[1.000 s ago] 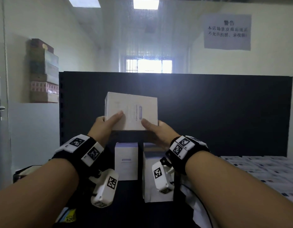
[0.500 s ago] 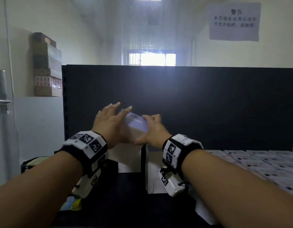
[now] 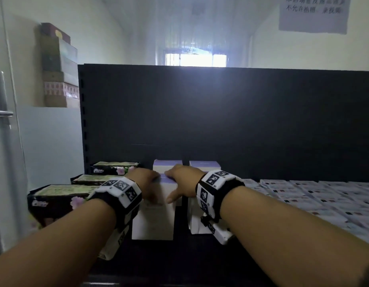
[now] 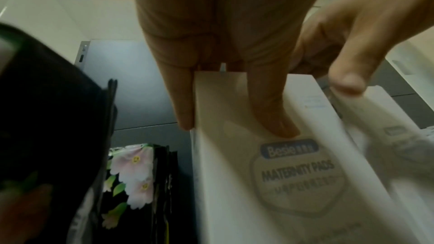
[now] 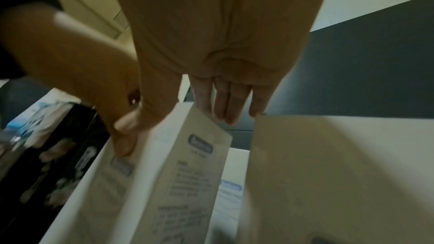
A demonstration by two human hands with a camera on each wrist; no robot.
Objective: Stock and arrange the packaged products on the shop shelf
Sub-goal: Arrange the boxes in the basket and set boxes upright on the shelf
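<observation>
A white maternity-pad box (image 3: 153,220) stands upright on the dark shelf (image 3: 179,264), in front of a like box (image 3: 168,165). My left hand (image 3: 145,179) holds its top left: in the left wrist view one finger (image 4: 185,103) runs down the box's side and another lies on the printed front (image 4: 258,201). My right hand (image 3: 180,178) grips the top right corner. Its thumb is on the near side and its fingers (image 5: 223,107) reach behind the box (image 5: 187,173).
Two more white boxes (image 3: 204,165) stand in a column just right of it. Black flower-print packs (image 3: 55,201) lie stacked to the left. Several flat packets (image 3: 303,193) cover the shelf's right side. The black back panel (image 3: 220,121) closes the rear.
Both hands have brought the box down from chest height, turned it, and set it on the shelf in front of the left white box. The view has tilted down.
</observation>
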